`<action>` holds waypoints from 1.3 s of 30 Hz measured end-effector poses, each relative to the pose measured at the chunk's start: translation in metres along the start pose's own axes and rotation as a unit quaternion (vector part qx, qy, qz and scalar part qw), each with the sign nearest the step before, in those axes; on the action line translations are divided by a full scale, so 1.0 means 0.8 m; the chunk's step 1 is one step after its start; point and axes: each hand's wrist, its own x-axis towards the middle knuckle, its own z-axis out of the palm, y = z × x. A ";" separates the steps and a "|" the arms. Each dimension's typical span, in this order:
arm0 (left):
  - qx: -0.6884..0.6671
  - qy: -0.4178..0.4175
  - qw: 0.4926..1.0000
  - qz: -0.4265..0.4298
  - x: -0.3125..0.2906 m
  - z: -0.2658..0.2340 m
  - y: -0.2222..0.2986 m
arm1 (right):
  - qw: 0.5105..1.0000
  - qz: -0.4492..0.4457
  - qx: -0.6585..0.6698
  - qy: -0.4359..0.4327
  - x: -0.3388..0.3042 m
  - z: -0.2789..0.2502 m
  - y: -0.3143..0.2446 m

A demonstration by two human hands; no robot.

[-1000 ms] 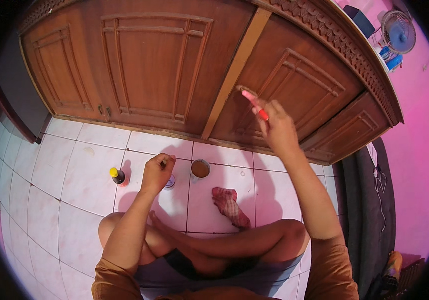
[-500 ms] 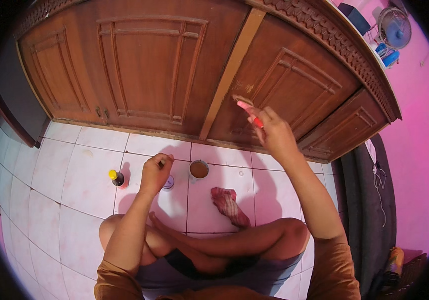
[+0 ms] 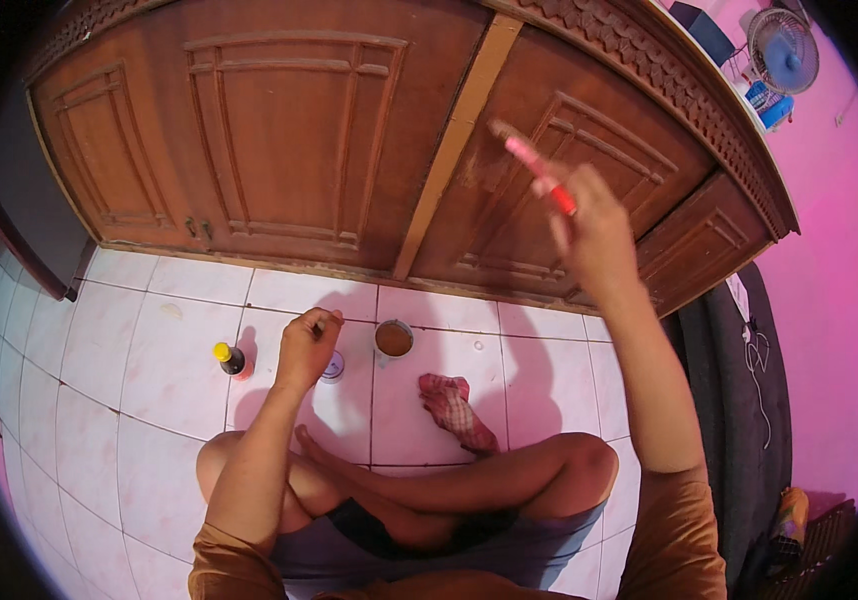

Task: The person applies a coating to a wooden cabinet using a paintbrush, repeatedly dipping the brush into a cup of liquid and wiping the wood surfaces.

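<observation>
My right hand (image 3: 599,235) grips a paintbrush (image 3: 526,155) by its pink-and-red handle, blurred by motion. The bristle end is up in front of the right-hand door of a brown wooden cabinet (image 3: 294,140); whether it touches the wood I cannot tell. Above the floor, my left hand (image 3: 307,350) is closed with curled fingers, and anything inside them is hidden. Below it, partly covered, lies a round purple-and-white lid (image 3: 333,368). To its right stands a cup (image 3: 394,339) of brown liquid. A dark bottle with a yellow cap (image 3: 230,359) stands to its left.
A crumpled red checked cloth (image 3: 457,408) lies on the white tiles before my crossed legs (image 3: 449,488). A dark cushioned piece of furniture (image 3: 724,400) with a white cable runs along the right. On the cabinet top sits a fan (image 3: 784,52).
My right hand has moved up and to the right with the paintbrush, from the lighter patch beside the door frame. My left hand has stayed almost still.
</observation>
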 end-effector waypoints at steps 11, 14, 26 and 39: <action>0.025 -0.018 1.000 -0.003 0.003 0.002 -0.004 | 0.998 -0.007 -0.018 -0.055 0.021 0.006 0.021; -0.019 -0.012 0.999 0.024 0.004 0.009 -0.010 | 0.998 -0.051 -0.035 0.008 0.048 -0.025 0.023; 0.003 -0.034 0.999 -0.004 0.002 0.006 -0.004 | 0.989 -0.062 -0.129 0.040 -0.026 0.052 0.024; -0.008 -0.025 0.999 0.021 0.003 0.008 -0.011 | 0.996 -0.025 -0.027 -0.077 -0.086 0.086 0.019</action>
